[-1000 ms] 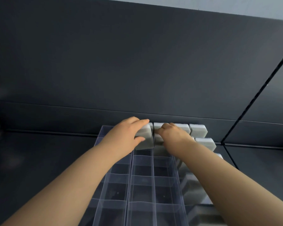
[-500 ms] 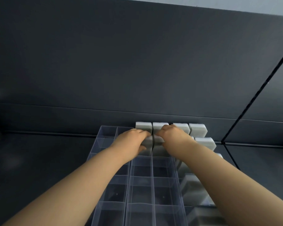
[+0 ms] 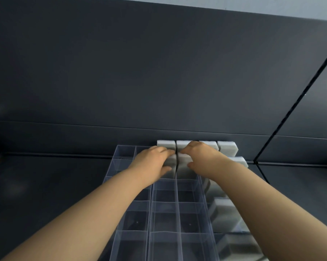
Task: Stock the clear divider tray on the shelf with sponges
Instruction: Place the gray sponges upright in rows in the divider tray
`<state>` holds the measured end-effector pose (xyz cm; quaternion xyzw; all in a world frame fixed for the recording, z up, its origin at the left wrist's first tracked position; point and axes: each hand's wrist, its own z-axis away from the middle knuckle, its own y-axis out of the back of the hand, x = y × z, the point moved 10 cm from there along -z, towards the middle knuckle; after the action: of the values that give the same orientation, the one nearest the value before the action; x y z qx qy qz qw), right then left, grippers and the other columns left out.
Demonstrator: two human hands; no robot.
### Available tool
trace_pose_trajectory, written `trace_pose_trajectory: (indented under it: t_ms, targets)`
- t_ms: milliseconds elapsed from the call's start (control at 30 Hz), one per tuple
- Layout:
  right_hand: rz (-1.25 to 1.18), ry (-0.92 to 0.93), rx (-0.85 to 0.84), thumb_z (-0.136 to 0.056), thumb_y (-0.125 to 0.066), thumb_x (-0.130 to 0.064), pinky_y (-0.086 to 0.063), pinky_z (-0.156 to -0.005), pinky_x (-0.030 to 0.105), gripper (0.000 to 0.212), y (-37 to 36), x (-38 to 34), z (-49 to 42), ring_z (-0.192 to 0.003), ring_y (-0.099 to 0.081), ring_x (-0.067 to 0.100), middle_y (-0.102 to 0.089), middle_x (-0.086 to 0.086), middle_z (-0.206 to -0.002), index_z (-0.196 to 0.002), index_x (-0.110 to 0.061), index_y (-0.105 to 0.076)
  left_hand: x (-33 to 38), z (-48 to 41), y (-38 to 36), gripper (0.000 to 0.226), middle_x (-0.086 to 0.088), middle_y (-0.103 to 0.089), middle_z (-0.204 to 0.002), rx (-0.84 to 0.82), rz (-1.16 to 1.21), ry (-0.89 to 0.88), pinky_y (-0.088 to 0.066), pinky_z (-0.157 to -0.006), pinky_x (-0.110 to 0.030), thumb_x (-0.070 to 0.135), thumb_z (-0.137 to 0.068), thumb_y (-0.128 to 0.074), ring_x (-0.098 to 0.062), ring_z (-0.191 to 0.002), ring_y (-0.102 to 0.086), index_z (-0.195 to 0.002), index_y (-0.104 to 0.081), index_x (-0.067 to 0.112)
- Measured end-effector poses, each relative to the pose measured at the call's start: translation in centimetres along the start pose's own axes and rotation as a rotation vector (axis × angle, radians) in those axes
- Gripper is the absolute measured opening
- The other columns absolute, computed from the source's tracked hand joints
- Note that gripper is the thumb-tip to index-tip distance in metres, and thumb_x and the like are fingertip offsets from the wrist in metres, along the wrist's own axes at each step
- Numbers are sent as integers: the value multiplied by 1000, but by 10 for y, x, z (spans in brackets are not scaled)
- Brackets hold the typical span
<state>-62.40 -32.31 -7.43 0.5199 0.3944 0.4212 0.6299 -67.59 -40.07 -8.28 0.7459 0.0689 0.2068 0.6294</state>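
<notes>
the clear divider tray [image 3: 151, 213] lies on the dark shelf [image 3: 46, 185] in the lower middle of the frame. it runs from the bottom edge up to the dark back panel [image 3: 159, 72]. two bare forearms come in from the bottom corners and meet over the far part of the tray, a little below the centre of the frame.

the left hand [image 3: 151, 162] grips a grey sponge [image 3: 171, 164] that stands upright in a compartment of the second row from the back. its fingers lie close together over the top of the sponge and the thumb presses on the near face, so the sponge is pinched between them. the right hand [image 3: 202, 159] holds a second sponge [image 3: 183, 166] in the same way, in the next compartment to the right. its fingers are curled together over the top edge and the thumb is on the near side. the two sponges stand side by side with only a thin gap between them, and the fingertips of both hands almost meet.

behind the hands, the back row of sponges [image 3: 166, 145] has four grey pieces standing upright, close to the back panel. more sponges [image 3: 223, 208] stand along the right side of the tray, down to the lower right of the frame, partly hidden by the right forearm.
</notes>
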Motion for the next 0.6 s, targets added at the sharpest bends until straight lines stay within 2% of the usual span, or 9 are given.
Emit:
trace_pose_trajectory:
  t_ms: [133,233,267,367,500,600]
  targets:
    - [-133,-22,91,-90,-56,-24,-37,-100,28,43,21,5,14,-122,-44,18,-42,-1,-138,-133,-23,-47,3,9,22,49,8,-43,-138,76,-9,-44,-40,-95,-30,37,-93,-49,-14,-126,-37,-139,-38,26]
    - [-195,-55,217,-91,-56,-31,-28,-88,11,43,43,17,32,-119,-47,15,-47,-3,-135,-132,-21,-48,1,14,44,44,8,-46,-135,159,10,-60,-41,-92,-31,34,-93,-49,-14,-124,-40,-136,-43,26]
    - [-217,-63,257,-90,-56,-32,-29,-88,11,43,50,21,38,-118,-48,15,-49,-3,-133,-131,-21,-49,3,15,49,44,9,-47,-133,182,17,-68,-41,-91,-31,33,-93,-49,-14,-123,-41,-135,-44,26]
    - [-286,-80,359,-88,-58,-36,-39,-96,25,43,60,30,57,-116,-51,15,-52,-4,-132,-128,-22,-53,17,17,59,41,4,-56,-126,242,22,-112,-44,-85,-33,29,-91,-54,-19,-116,-49,-131,-51,21]
    - [-333,-85,411,-89,-57,-35,-32,-102,22,46,58,40,84,-126,-43,14,-49,-6,-137,-132,-22,-50,51,23,68,37,-1,-66,-106,338,-11,-185,-50,-70,-35,26,-82,-59,-25,-95,-61,-117,-62,15]
    - [-360,-91,438,-89,-57,-34,-32,-99,18,46,57,55,117,-125,-44,10,-48,-9,-136,-133,-24,-48,86,30,71,37,0,-66,-108,354,6,-196,-49,-73,-35,28,-84,-59,-23,-97,-61,-118,-62,17]
